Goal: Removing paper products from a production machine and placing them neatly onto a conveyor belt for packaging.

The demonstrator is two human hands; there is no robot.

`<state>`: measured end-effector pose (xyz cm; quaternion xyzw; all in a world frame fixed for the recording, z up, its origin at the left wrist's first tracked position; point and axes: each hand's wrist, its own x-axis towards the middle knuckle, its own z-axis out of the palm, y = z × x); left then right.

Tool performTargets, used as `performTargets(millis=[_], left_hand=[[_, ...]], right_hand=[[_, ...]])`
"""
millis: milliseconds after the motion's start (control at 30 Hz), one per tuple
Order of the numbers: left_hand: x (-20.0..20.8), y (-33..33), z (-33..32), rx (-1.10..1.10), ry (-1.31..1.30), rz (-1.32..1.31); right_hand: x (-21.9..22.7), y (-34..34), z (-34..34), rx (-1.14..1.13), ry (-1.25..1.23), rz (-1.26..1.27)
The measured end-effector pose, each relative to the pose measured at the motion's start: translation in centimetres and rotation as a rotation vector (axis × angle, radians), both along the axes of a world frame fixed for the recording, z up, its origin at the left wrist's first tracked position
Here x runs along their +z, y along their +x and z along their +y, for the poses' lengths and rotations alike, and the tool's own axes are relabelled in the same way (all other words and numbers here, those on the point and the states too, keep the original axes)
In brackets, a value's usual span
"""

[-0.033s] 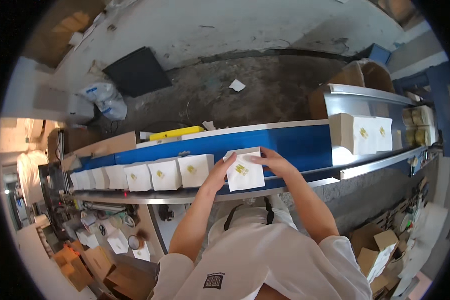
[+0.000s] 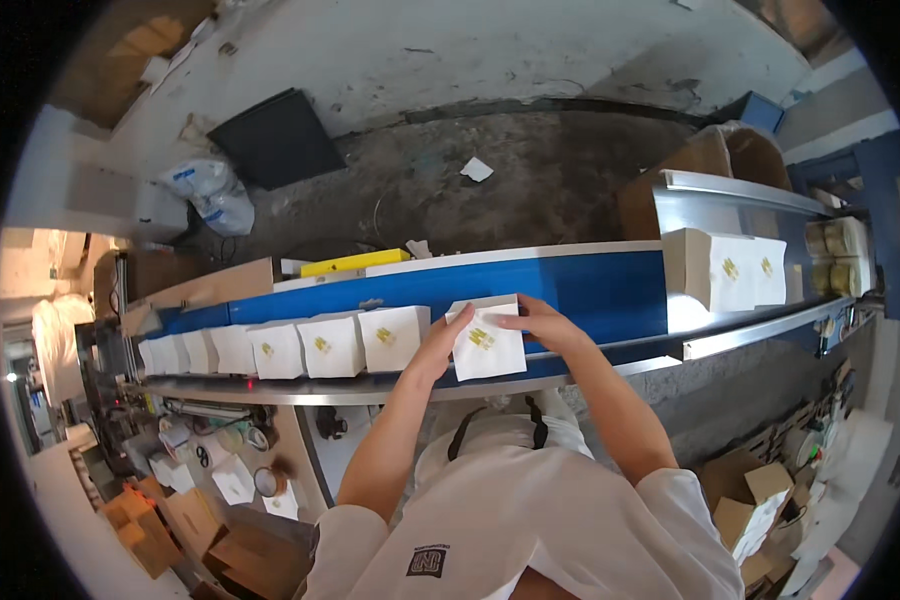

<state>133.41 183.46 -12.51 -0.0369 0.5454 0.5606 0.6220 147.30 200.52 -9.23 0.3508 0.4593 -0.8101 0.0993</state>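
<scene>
A stack of white paper napkins [image 2: 490, 352] with a yellow-gold print is held between my two hands over the near edge of the blue conveyor belt [image 2: 600, 290]. My left hand [image 2: 438, 350] grips its left side, with the thumb on the top face. On the right side, my right hand [image 2: 548, 325] is closed round the far corner, its thumb also lying on top. Just left of my left hand stands another napkin stack [image 2: 394, 338]. From there a row of several similar stacks [image 2: 270, 350] runs along the belt to the left.
A metal rail [image 2: 370, 392] borders the belt on my side. At the right, more napkin stacks [image 2: 735, 272] stand on a metal platform [image 2: 740, 205]. A yellow bar [image 2: 355, 263] lies beyond the belt. Cardboard boxes [image 2: 745, 495] sit low right, and a cluttered bench [image 2: 295, 440] is low left.
</scene>
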Motion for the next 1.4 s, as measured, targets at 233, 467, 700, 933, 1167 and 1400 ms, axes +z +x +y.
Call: performTargets(millis=[233,467,700,933,1167,1400], left_hand=[[-3.9,-1.3,-1.6,0.037,-0.038,0.146],[-5.4,-1.9,-2.6,-0.075,-0.046,0.3],[-6.4,-0.9,0.2,0.016,-0.14,0.449],[3.1,1.9,3.8,0.099,-0.254,0.768],[8.7,7.9,12.5,0.051,0.15,0.483],[7.7,15.5,23.8,-0.272,0.22,0.289]], right_hand=[[-5.9,-3.3,-2.8,0.025,-0.042,-0.138],[-4.6,-3.8,-3.6,0.083,0.293,-0.276],[-6.5,-1.8,-2.7,-0.001,0.445,-0.248],[9.0,10.2,6.5,-0.145,0.365,0.291],[14.6,29.0,27.6,-0.896,1.375,-0.105],[11.8,32.4,31.6,-0.501,0.741,-0.258]])
